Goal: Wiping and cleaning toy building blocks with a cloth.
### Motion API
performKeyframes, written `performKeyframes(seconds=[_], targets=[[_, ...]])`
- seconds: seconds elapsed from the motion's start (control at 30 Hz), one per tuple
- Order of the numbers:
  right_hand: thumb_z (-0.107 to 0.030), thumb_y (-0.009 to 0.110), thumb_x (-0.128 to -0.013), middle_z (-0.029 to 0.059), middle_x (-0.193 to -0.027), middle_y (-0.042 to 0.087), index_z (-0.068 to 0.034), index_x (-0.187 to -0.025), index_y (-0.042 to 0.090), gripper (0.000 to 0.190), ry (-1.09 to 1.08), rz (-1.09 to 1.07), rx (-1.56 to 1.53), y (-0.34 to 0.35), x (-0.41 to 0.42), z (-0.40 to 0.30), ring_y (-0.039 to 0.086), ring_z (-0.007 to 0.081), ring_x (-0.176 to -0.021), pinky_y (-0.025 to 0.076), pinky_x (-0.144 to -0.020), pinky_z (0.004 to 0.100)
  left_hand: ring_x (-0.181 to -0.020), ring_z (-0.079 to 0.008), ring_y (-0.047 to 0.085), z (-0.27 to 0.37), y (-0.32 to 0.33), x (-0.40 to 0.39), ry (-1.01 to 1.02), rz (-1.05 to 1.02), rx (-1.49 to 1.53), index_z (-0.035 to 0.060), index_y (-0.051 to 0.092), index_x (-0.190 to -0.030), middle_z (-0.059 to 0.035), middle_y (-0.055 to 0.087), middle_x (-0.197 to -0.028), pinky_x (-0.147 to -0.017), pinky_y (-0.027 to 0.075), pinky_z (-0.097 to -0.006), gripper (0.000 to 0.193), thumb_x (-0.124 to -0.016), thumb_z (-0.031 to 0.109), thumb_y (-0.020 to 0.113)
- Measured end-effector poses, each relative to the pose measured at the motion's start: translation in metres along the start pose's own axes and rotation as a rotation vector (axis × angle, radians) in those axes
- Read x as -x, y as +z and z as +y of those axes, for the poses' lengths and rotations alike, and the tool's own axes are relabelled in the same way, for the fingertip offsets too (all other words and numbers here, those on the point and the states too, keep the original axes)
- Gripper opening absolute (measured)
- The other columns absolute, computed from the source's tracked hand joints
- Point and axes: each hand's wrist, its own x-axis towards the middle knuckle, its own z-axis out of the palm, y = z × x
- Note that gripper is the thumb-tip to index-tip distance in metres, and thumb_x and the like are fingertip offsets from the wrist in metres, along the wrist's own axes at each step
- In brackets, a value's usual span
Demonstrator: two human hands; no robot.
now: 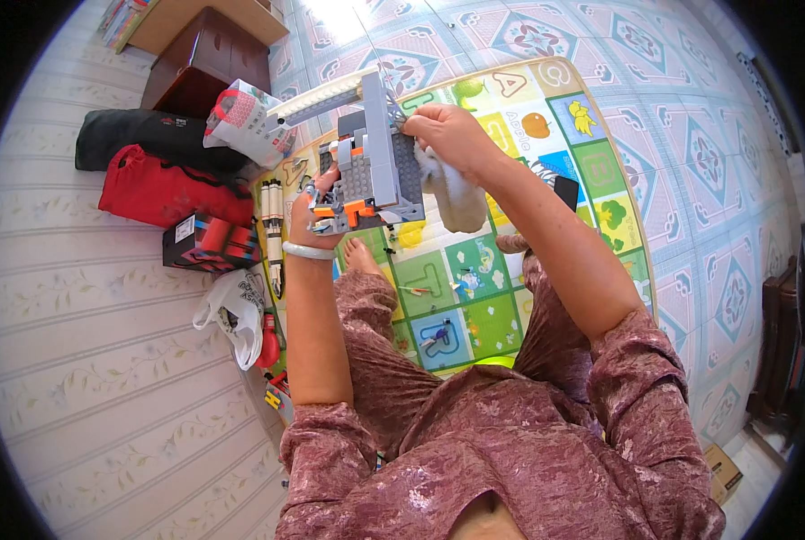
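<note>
Held up above the mat is a grey toy-brick model (358, 172), with orange parts low on its front and a long pale arm reaching out at its top left. My left hand (315, 209) supports the model from its left side, fingers partly hidden behind it. At the upper right edge, my right hand (446, 135) pinches a thin grey lattice piece (394, 111) against the model; its fingertips hide part of that piece. Just below my right hand, a fluffy off-white object (460, 202) shows, partly covered by the hand and model.
An alphabet play mat (494, 270) carries small loose pieces (416, 290) and a dark phone-like object (566, 193). A white-and-black toy rocket (273, 229) lies along its left edge. Beyond are a red bag (166, 189), a dark box (213, 243) and a white plastic bag (240, 317).
</note>
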Motion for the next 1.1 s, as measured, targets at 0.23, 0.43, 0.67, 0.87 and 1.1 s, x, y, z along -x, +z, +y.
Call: performKeyframes(seconds=[0.23, 0.43, 0.67, 0.87, 1.1], targets=[[-0.025, 0.058, -0.083, -0.0023, -0.065, 0.051, -0.005, -0.079, 0.064, 0.021, 0.014, -0.034, -0.088, -0.005, 0.002, -0.004, 0.046, 0.0065, -0.061, 0.037, -0.058, 0.0226, -0.083, -0.0241, 0.065, -0.001, -0.014, -0.002, 0.131, -0.001, -0.170, -0.0014, 0.055, -0.109, -0.0133, 0.065, -0.095, -0.073, 0.055, -0.0380, 0.025, -0.093, 0.017, 0.048], [-0.030, 0.054, -0.086, -0.0004, -0.066, 0.052, -0.003, -0.076, 0.062, 0.029, 0.165, -0.092, -0.302, -0.009, -0.003, -0.004, 0.047, 0.0080, -0.061, 0.039, -0.060, 0.0223, -0.084, -0.0246, 0.065, 0.001, -0.008, -0.003, -0.005, -0.008, -0.007, -0.0013, 0.055, -0.109, -0.0137, 0.065, -0.096, -0.075, 0.054, -0.0390, 0.026, -0.093, 0.019, 0.048], [-0.025, 0.056, -0.084, 0.0012, -0.067, 0.053, -0.002, -0.077, 0.061, 0.024, 0.104, -0.101, -0.230, -0.013, -0.004, -0.004, 0.047, 0.0084, -0.063, 0.039, -0.062, 0.0226, -0.086, -0.0236, 0.065, -0.001, -0.004, 0.000, -0.025, -0.039, 0.005, -0.0011, 0.055, -0.111, -0.0136, 0.065, -0.098, -0.076, 0.054, -0.0376, 0.028, -0.093, 0.019, 0.048], [-0.021, 0.054, -0.084, 0.0014, -0.067, 0.053, -0.003, -0.075, 0.060, 0.021, 0.115, -0.085, -0.287, -0.013, 0.000, -0.008, 0.047, 0.0086, -0.061, 0.040, -0.059, 0.0225, -0.091, -0.0193, 0.064, -0.002, -0.009, -0.004, -0.024, -0.057, -0.037, -0.0021, 0.052, -0.116, -0.0117, 0.063, -0.104, -0.078, 0.054, -0.0333, 0.029, -0.092, 0.013, 0.051], [-0.023, 0.055, -0.085, 0.0010, -0.066, 0.053, -0.003, -0.075, 0.059, 0.022, 0.100, -0.086, -0.270, -0.011, -0.002, -0.005, 0.046, 0.0083, -0.058, 0.039, -0.056, 0.0225, -0.090, -0.0206, 0.064, -0.001, -0.003, 0.000, -0.013, -0.052, -0.036, -0.0024, 0.054, -0.115, -0.0128, 0.063, -0.104, -0.077, 0.054, -0.0347, 0.027, -0.093, 0.013, 0.049]])
